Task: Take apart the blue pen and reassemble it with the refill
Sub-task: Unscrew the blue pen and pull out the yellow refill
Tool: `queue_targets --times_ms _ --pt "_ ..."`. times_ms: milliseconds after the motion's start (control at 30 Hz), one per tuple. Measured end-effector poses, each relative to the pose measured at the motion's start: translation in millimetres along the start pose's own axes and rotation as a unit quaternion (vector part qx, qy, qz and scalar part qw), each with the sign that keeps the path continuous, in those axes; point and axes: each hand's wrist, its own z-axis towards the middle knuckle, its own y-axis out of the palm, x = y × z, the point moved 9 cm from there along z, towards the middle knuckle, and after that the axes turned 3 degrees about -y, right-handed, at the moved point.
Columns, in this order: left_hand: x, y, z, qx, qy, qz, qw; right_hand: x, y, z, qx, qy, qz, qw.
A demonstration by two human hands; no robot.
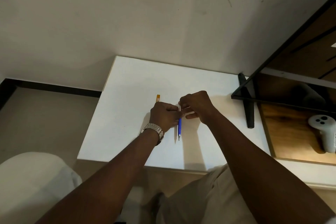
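So we've got the blue pen (179, 126) over the middle of the white table (127, 114), tip pointing back toward us. Our left hand (164, 115) is pinched shut on its upper barrel, watch (153, 130) on that wrist. Our right hand (197, 107) is closed on the pale top end of the pen. A small orange thing (158, 98) lies just behind the left hand, can't tell what it is.
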Motion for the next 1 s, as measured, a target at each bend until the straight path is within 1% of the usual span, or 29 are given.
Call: queue_targets --times_ms 133,300,567,667,767,833,900,1000 --pt "0 -5 3 0.034 0.034 0.1 0.994 -1 -3 9 0.03 -0.01 -0.004 0.999" --pt "0 3 -1 0.038 0.073 0.204 0.976 5 -1 16 0.037 -0.019 -0.015 0.999" --pt "10 1 -7 0.041 0.09 0.229 0.968 5 -4 14 0.047 -0.039 -0.025 0.998" --pt "24 -22 -5 0.081 0.1 0.204 0.97 -6 -15 8 0.087 -0.077 -0.017 0.993" --pt "41 -50 7 0.126 0.126 0.255 0.95 -20 -18 -1 0.105 -0.116 -0.031 0.987" --pt "44 -62 17 0.134 0.11 0.308 0.936 -27 -14 -6 0.1 -0.127 -0.042 0.986" --pt "39 -67 27 0.121 0.077 0.364 0.92 -31 -8 -11 0.09 -0.136 -0.058 0.985" --pt "37 -69 33 0.11 0.056 0.404 0.906 -30 -1 -16 0.08 -0.15 -0.098 0.981"
